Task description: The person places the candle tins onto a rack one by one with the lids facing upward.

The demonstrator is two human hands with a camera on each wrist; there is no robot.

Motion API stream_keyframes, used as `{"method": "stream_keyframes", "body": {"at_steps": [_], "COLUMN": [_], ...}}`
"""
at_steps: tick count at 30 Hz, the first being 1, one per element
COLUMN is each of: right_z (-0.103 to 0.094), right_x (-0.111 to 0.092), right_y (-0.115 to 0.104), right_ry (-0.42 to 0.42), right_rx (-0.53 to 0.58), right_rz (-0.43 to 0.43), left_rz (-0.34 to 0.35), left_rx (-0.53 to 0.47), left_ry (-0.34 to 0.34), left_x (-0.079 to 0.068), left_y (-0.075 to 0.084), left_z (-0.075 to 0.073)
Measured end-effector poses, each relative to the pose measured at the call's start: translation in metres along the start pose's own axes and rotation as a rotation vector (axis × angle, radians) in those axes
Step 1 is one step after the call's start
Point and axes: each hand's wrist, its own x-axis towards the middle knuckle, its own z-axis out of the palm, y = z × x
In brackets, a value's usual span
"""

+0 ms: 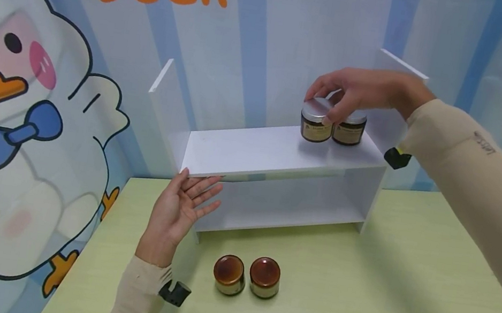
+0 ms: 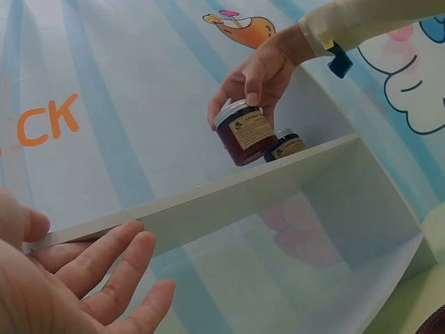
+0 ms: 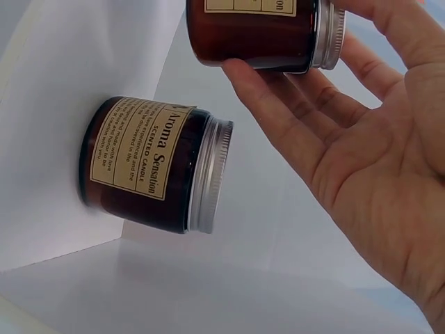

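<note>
My right hand [image 1: 358, 91] holds a scented candle jar [image 1: 316, 128] by its silver lid and side, just above the upper board of a white shelf [image 1: 242, 150]. In the left wrist view this brown glass jar [image 2: 247, 136] hangs slightly tilted. A second, matching candle jar [image 3: 149, 163] stands on the board beside it, near the right side panel. My left hand [image 1: 177, 210] is at the board's front left corner. Its thumb lies against the board's edge and the index finger goes under it, while the other fingers [image 2: 118, 278] are spread, palm up.
Two brown jars [image 1: 229, 274] with reddish-brown tops [image 1: 265, 271] stand side by side on the pale green table [image 1: 330, 309], in front of the shelf. A lower board [image 1: 281, 212] runs beneath the upper one. Behind hangs a blue striped backdrop [image 1: 289, 32] with a cartoon duck.
</note>
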Motion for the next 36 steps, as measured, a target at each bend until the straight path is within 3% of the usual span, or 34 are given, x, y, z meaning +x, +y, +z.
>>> {"method": "stream_keyframes", "body": {"at_steps": [24, 36], "right_z": [0.002, 0.004], "right_x": [0.010, 0.013], "right_y": [0.009, 0.003], "right_ry": [-0.039, -0.060], "right_rx": [0.042, 0.039], "right_rz": [0.044, 0.044], "left_rz": [0.002, 0.010], "left_rx": [-0.011, -0.005], "left_ry": [-0.001, 0.003], "left_x": [0.000, -0.002], "left_y": [-0.003, 0.000], "left_z": [0.000, 0.000]}}
